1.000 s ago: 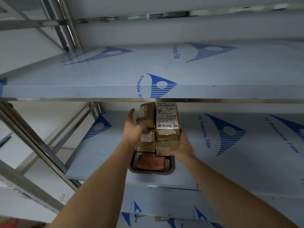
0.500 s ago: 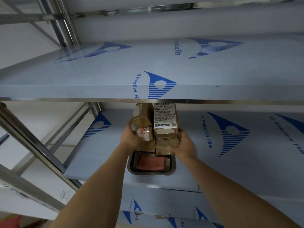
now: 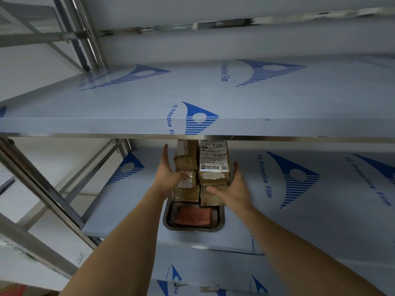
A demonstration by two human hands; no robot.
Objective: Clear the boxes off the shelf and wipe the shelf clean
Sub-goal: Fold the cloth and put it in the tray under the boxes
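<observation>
A stack of several brown taped boxes (image 3: 188,155) stands on the middle shelf (image 3: 299,210), its top just under the upper shelf's edge. The top right box carries a white shipping label (image 3: 213,159). My left hand (image 3: 168,174) lies flat against the stack's left side, fingers straight and pointing up. On the stack's right side rests my right hand (image 3: 235,189), fingers along the side and thumb across the front of a lower box. The backs of the boxes are hidden.
In front of the stack a steel tray (image 3: 192,229) holds a folded reddish cloth (image 3: 193,215). The upper shelf (image 3: 235,99) overhangs closely. Slanted steel frame bars (image 3: 42,189) stand at the left. Another film-covered shelf (image 3: 213,272) lies below.
Both hands and the stack have moved a little farther back under the upper shelf. My left fingers have straightened along the stack's side.
</observation>
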